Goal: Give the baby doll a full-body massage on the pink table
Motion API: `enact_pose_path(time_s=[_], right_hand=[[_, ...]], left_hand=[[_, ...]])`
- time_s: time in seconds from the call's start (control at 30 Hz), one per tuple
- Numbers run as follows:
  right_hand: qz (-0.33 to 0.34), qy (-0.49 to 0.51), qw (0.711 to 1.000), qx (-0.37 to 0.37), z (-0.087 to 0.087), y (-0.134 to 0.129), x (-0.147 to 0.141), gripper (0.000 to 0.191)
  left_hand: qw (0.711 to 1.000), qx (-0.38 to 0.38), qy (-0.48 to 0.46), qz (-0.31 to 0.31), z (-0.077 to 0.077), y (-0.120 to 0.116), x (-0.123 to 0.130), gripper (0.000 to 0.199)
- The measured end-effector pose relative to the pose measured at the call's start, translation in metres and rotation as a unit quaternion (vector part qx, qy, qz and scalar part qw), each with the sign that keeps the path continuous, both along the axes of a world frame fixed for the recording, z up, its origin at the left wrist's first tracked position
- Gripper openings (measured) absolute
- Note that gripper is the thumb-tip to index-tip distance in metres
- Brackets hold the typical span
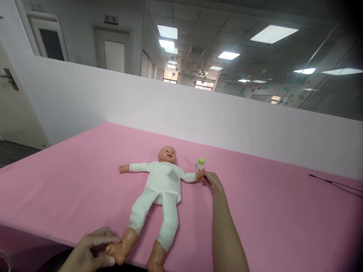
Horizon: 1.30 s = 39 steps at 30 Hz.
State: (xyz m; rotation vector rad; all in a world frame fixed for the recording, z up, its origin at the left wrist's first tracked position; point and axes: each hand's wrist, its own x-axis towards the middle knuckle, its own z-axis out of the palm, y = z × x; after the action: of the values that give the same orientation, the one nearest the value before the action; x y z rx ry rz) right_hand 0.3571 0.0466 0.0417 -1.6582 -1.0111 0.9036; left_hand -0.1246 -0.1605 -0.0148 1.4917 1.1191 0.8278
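Doll point(163, 185) is lying on pink table point(269, 211); L hand point(95, 247) is pinching its foot at 7 o'clk, R hand point(211, 179) its arm end at 3; R tug poss. risking toppling adj. bottle point(200, 164), 2 o'clk.

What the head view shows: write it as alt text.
A bald, white-clothed baby doll lies face-up on a pink-topped table, a person's left hand holding one foot, right hand touching the doll's hand beside a pale green-capped bottle.

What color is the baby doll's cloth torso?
White, and the baby doll's cloth torso shows best in the head view.
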Motion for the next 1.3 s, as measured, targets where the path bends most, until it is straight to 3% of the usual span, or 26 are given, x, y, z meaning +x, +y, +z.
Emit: enact_pose_path(time_s=[0.13, 0.27, 0.33, 0.47, 0.6, 0.73, 0.8, 0.87, 0.97, 1.03, 1.1, 1.17, 1.3], right_hand=[[0.080, 0.051, 0.994, 0.045, 0.035, -0.002, -0.018, 0.028], [0.198, 0.026, 0.977, 0.077, 0.058, -0.006, -0.053, 0.039], [0.239, -0.007, 0.970, 0.046, 0.057, -0.006, -0.072, 0.041], [0.294, -0.042, 0.955, -0.013, 0.044, -0.001, -0.097, 0.042], [0.278, -0.027, 0.960, 0.012, 0.042, 0.003, -0.083, 0.039], [0.154, 0.045, 0.985, 0.062, 0.036, 0.007, -0.042, 0.029], [0.065, 0.062, 0.995, 0.034, 0.025, 0.007, -0.023, 0.024], [0.004, 0.062, 0.998, -0.007, 0.011, 0.006, -0.009, 0.022], [-0.027, 0.060, 0.997, -0.028, -0.007, 0.003, 0.000, 0.024], [-0.030, 0.066, 0.997, -0.023, -0.009, 0.001, 0.000, 0.024], [-0.021, 0.075, 0.997, -0.005, 0.000, 0.000, -0.004, 0.020], [0.018, 0.092, 0.995, 0.032, 0.017, -0.001, -0.013, 0.020], [0.168, 0.068, 0.978, 0.105, 0.051, -0.006, -0.045, 0.035]], left_hand=[[0.998, 0.051, -0.018, 0.043, 0.038, 0.025, 0.018, 0.025], [0.991, 0.098, -0.048, 0.079, 0.070, 0.072, 0.056, 0.026], [0.989, 0.108, -0.067, 0.078, 0.072, 0.099, 0.077, 0.028], [0.987, 0.106, -0.091, 0.076, 0.058, 0.134, 0.102, 0.029], [0.988, 0.104, -0.087, 0.068, 0.056, 0.119, 0.085, 0.033], [0.994, 0.088, -0.034, 0.048, 0.057, 0.072, 0.041, 0.020], [0.997, 0.063, -0.025, 0.024, 0.043, 0.048, 0.021, 0.021], [0.999, 0.039, -0.024, 0.008, 0.020, 0.030, 0.006, 0.024], [1.000, 0.009, -0.017, -0.004, -0.011, 0.014, -0.007, 0.024], [1.000, 0.010, -0.014, -0.001, -0.015, 0.012, -0.009, 0.026], [0.999, 0.026, -0.014, 0.014, -0.001, 0.017, -0.006, 0.027], [0.998, 0.048, -0.020, 0.040, 0.024, 0.027, 0.005, 0.026], [0.992, 0.073, -0.063, 0.087, 0.068, 0.064, 0.043, 0.027]])
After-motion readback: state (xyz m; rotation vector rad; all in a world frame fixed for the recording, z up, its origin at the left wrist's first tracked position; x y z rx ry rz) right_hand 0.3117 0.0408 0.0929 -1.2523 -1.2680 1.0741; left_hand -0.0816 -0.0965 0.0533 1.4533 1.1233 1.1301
